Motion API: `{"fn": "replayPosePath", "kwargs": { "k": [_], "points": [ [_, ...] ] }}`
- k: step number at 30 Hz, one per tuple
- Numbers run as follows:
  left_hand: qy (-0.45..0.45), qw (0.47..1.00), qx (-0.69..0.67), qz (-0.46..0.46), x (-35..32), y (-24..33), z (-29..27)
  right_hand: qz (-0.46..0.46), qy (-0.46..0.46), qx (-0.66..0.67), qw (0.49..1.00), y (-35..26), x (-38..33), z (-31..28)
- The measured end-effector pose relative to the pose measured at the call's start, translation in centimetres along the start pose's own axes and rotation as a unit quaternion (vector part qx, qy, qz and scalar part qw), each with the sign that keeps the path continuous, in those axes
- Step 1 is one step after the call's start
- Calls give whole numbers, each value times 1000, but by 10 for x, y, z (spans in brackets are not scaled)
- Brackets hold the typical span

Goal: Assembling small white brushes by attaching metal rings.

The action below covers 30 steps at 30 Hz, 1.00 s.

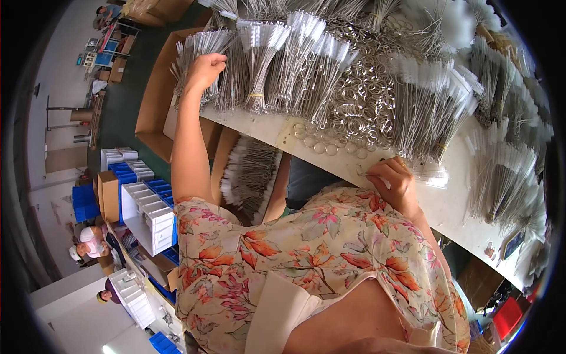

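My left hand (206, 69) is at the left end of the table, its fingers curled over bundled wire-handled brushes (203, 44) with white bristle tips. Whatever its fingers hold is hidden. By the table's front edge, my right hand (394, 184) is closed in a pinch, and anything thin between its fingertips is too small to make out. White bristles (433, 177) lie just right of that hand. A heap of shiny metal rings (362, 109) lies between the hands, with several loose rings (333, 150) near the front edge. Another brush bundle (259, 65) is tied with a yellow band.
More brush bundles (433, 106) cover the table's (265, 131) right side and back. An open cardboard box (156, 100) stands beyond the left end. Below the edge, another box holds brushes (250, 174). White and blue bins (147, 215) and other people (91, 242) are at far left.
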<state>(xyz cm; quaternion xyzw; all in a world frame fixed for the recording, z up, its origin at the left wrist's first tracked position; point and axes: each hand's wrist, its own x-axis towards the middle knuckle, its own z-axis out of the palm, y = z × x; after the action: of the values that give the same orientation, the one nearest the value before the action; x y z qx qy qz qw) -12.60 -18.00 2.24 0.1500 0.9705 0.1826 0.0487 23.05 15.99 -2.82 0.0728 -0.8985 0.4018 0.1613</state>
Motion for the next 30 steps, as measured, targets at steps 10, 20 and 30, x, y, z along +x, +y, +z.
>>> {"fn": "replayPosePath", "kwargs": {
  "k": [10, 20, 30],
  "points": [
    [-4, 980, -141, -140, 39, 8, -15, 5, -18, 17, 1000, -3, 1, -6],
    [-57, 947, 277, -156, -6, 34, 7, 8, 16, 25, 1000, 0, -2, -7],
    [-16, 965, 251, -68, -1, 12, 1, 14, 65, 15, 998, -2, -5, -32]
  ]
}}
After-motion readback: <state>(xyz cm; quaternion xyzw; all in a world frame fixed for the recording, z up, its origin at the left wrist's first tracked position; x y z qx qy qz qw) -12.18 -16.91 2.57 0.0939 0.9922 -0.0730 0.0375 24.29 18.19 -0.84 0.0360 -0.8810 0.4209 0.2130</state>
